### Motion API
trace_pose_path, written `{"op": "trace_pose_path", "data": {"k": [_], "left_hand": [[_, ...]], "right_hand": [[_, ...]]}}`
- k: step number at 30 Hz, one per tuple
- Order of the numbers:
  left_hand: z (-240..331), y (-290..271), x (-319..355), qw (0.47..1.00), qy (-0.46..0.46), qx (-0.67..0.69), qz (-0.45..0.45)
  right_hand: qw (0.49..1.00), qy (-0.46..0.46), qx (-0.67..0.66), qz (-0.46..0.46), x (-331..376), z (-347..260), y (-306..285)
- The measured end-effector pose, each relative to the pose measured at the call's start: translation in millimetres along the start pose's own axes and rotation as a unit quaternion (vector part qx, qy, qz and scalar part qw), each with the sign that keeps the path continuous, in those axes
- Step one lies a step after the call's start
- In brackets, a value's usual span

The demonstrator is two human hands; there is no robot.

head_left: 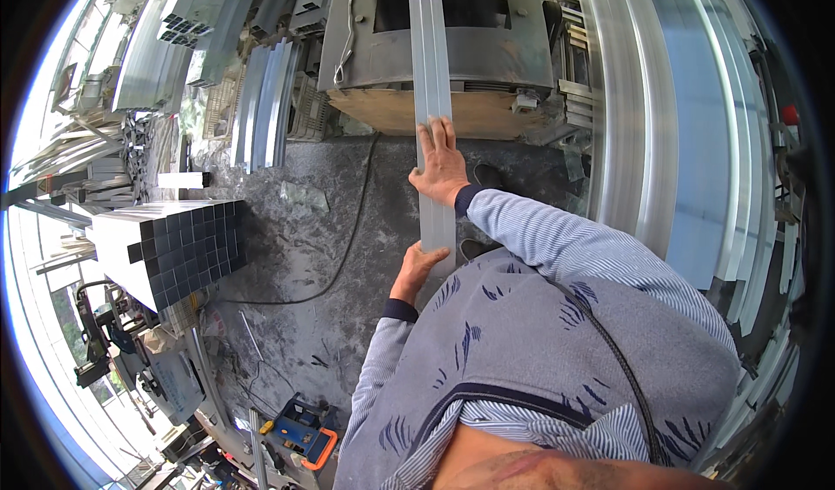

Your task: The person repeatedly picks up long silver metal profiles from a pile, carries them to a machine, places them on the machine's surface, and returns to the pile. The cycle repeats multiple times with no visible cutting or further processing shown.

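Beneath me spreads a stained grey floor (296, 246), and to my right long silvery metal lengths (631, 99) run side by side past my arm. Ahead stands a dark, dusty machine (504, 66) with a black opening in its top and a brownish front face. Over to my left lies a block of square metal tubes (191, 242), their dark open ends facing the bare floor. The grey metal profile (430, 64), long, narrow and grooved along its length, points straight away from me; its near end is close to my body and its far end shows against the machine's opening, though I cannot tell whether it touches there. A black cable (366, 181) curves across the floor left of the profile, and a blue box with an orange frame (300, 433) sits low on my left. My right hand (442, 166) lies palm down on the profile, fingers stretched forward along it, thumb out at its left edge. My left hand (416, 271) pinches the near end, thumb across the top, its fingers mostly hidden.
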State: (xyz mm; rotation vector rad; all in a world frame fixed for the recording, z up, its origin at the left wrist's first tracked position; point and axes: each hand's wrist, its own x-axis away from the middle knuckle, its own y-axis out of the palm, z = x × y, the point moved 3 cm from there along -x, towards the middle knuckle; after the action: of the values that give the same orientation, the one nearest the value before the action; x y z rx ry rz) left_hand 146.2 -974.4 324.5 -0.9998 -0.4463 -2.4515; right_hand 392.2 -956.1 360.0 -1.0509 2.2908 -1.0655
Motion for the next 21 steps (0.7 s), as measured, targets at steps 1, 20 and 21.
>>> {"op": "trace_pose_path", "data": {"k": [1,20,21], "left_hand": [[16,1,0,0.998,0.010,0.057,-0.029],[348,108,-213,0.853,0.124,-0.437,0.255],[352,111,-217,0.852,0.123,-0.438,0.259]], "right_hand": [[0.999,-0.014,-0.029,0.029,-13,1,-7],[0.964,0.032,0.241,0.105,-337,140,-129],[0.960,0.053,0.259,0.090,-342,143,-129]]}}
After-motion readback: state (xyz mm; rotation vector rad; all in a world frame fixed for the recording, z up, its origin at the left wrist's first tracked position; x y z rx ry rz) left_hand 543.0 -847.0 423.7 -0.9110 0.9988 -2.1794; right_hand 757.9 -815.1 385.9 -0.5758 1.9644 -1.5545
